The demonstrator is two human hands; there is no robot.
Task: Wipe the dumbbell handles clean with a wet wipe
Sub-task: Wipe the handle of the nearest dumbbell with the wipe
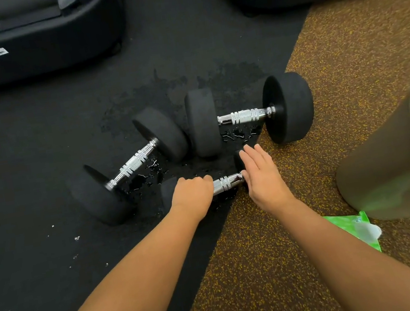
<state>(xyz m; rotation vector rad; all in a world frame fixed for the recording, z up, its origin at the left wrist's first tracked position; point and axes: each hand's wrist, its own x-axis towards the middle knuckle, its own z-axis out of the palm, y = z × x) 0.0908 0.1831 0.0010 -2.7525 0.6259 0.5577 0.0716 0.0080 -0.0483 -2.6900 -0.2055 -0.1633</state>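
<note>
Three black dumbbells with chrome handles lie on the floor. The nearest, small dumbbell point(227, 182) is under my hands. My left hand point(193, 192) is closed around the left part of its handle. My right hand point(261, 173) lies flat, fingers together, on its right weight head, which it mostly hides. I cannot see a wipe in either hand. A larger dumbbell point(132, 164) lies tilted to the left, and another dumbbell point(246, 116) lies behind my hands. A green wet wipe pack point(363, 229) with its flap open lies at the right, beside my right forearm.
Water drops and damp patches point(238, 134) cover the black mat under the dumbbells. A tan bin point(393, 165) stands at the right on the speckled brown floor point(271, 279). Black machine bases point(28, 48) stand at the back left and back right.
</note>
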